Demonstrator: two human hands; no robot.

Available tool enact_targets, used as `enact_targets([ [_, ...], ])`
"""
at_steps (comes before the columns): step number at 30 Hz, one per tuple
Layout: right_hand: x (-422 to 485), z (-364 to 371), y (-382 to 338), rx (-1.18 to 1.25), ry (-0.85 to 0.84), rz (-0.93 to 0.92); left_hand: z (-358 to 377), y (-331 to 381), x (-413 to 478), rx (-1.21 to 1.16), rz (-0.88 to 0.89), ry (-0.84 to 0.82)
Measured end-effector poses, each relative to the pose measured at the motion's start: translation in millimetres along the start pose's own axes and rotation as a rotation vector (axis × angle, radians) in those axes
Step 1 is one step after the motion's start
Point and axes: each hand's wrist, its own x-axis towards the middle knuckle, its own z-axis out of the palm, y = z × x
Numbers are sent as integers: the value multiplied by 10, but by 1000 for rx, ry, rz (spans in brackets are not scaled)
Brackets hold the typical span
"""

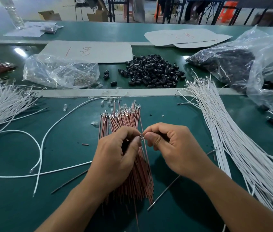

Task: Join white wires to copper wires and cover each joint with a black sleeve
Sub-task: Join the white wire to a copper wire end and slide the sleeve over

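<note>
While the left hand (115, 156) pinches a clear connector (142, 137), the right hand (170, 144) pinches copper wire (146, 154).

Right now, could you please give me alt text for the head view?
The left hand and right hand pinch the clear tip of a copper wire above a bundle of copper wires; white wires lie right, black sleeves behind.

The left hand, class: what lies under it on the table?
A bundle of copper wires lies under the left hand, its clear-tipped ends showing beyond it. The hand and forearm cover the bundle's middle stretch.
</note>
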Motion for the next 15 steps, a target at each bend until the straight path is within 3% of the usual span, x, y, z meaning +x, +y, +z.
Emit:
enact_targets([
  [15, 20, 119, 53, -2, 158, -66, -38, 1, 29, 23, 78, -16],
])
